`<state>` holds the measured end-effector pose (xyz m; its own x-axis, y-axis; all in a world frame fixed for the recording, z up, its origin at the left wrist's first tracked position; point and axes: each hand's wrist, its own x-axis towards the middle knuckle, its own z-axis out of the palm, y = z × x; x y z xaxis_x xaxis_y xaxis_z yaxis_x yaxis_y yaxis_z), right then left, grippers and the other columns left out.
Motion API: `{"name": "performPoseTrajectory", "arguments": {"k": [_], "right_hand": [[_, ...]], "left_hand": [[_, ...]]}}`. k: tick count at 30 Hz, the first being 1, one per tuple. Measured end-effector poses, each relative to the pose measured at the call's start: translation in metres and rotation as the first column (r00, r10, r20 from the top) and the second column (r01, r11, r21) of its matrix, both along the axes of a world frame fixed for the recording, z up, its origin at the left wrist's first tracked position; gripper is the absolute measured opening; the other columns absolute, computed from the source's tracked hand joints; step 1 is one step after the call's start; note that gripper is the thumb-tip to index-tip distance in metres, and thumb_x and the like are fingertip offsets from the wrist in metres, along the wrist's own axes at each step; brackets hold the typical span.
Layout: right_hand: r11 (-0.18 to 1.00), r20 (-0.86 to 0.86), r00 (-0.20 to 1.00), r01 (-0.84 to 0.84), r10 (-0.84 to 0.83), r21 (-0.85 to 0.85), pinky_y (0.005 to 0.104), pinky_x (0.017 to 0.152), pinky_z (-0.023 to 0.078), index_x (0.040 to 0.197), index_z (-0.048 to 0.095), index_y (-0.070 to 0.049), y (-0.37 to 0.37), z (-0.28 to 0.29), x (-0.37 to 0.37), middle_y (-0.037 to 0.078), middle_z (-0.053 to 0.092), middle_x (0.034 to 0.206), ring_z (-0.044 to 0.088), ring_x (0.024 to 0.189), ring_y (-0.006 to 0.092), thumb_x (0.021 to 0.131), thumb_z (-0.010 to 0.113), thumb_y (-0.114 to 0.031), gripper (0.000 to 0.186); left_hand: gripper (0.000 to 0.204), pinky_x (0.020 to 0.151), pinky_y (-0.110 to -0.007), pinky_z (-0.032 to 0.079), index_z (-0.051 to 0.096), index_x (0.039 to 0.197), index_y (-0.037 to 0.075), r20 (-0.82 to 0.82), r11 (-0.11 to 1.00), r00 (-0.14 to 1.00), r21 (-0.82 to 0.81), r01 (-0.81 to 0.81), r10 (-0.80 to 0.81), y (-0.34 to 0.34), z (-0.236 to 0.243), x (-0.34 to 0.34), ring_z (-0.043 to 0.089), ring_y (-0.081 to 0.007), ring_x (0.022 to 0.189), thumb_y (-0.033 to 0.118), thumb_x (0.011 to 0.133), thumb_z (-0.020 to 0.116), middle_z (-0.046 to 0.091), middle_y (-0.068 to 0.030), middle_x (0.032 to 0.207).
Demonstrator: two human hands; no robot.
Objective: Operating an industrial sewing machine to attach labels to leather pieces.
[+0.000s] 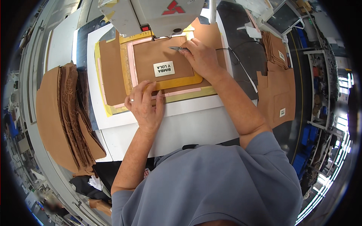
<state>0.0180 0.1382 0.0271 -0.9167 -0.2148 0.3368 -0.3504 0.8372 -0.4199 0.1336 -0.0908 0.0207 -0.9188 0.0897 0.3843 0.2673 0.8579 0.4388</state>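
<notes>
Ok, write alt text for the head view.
A person's right hand holds a small pointed tool over a brown panel with a white label, inside a yellow frame at a white machine. The left hand rests at the frame's near left corner; brown piles lie to the left and right.

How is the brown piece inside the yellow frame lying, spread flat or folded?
Spread flat: the brown piece spans the opening of the yellow frame with no visible fold, its white label facing up.
</notes>
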Motion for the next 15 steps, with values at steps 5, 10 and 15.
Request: {"name": "performPoseTrajectory", "arguments": {"k": [5, 10, 15], "right_hand": [[1.000, -0.013, 1.000, 0.006, -0.006, 0.003, 0.0407, 0.066, 0.054, 0.100, 0.065, -0.009, 0.010, 0.002, 0.012, 0.008, 0.064, 0.091, 0.068, 0.078, 0.0289, 0.096, 0.070, -0.026, 0.018], [0.986, 0.020, 0.988, 0.149, -0.151, 0.068, 0.0427, 0.066, 0.058, 0.094, 0.063, -0.008, 0.003, -0.004, -0.006, 0.008, 0.066, 0.092, 0.071, 0.080, 0.0297, 0.092, 0.074, -0.030, 0.024], [0.982, 0.019, 0.985, 0.172, -0.174, 0.074, 0.0432, 0.063, 0.058, 0.091, 0.064, -0.007, -0.008, -0.006, -0.013, 0.009, 0.066, 0.088, 0.071, 0.074, 0.0309, 0.091, 0.075, -0.030, 0.026]], "left_hand": [[0.027, 0.100, -0.043, 0.034, 0.074, 0.113, 0.016, 0.012, 0.990, 1.000, 0.136, -0.025, 0.023, 0.011, 0.007, -0.061, 0.061, -0.0230, 0.114, 0.019, 0.086, 0.078, 0.067, -0.0024, 0.118], [0.026, 0.098, -0.045, 0.036, 0.076, 0.110, 0.017, 0.267, 0.973, 0.963, 0.212, -0.092, 0.033, 0.031, -0.001, -0.117, 0.063, -0.0219, 0.110, 0.023, 0.085, 0.078, 0.068, -0.0035, 0.112], [0.029, 0.096, -0.046, 0.036, 0.079, 0.110, 0.018, 0.153, 0.990, 0.981, 0.044, -0.132, 0.124, 0.054, -0.011, -0.139, 0.063, -0.0240, 0.107, 0.028, 0.083, 0.077, 0.067, -0.0036, 0.113]]}}
